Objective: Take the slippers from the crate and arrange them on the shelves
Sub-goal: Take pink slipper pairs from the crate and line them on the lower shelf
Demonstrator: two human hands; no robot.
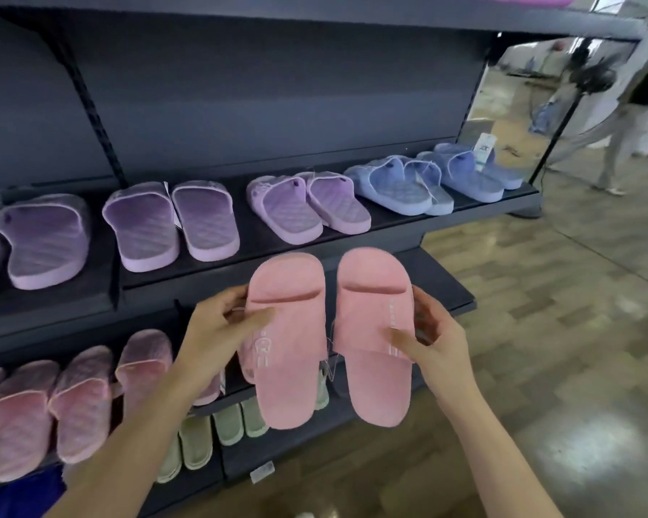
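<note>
1. Left pink slipper and right pink slipper, held in the air just in front of the middle shelf, over its bare right stretch; not yet set down.
2. Left hand pinching the outer edge of the left pink slipper at the strap, thumb on top and fingers curled beneath; right hand gripping the right pink slipper the same way.
3. Long axes side by side, pointing toward the back of the middle shelf; each slipper inboard of its hand; both hands about equally near.
4. Probably next: forward and down, beside the pink row on the left part of the middle shelf.
5. Dark flat board; purple pairs and blue pairs above the middle shelf, green pairs below; glossy floor to its right. Crate not in view.
</note>
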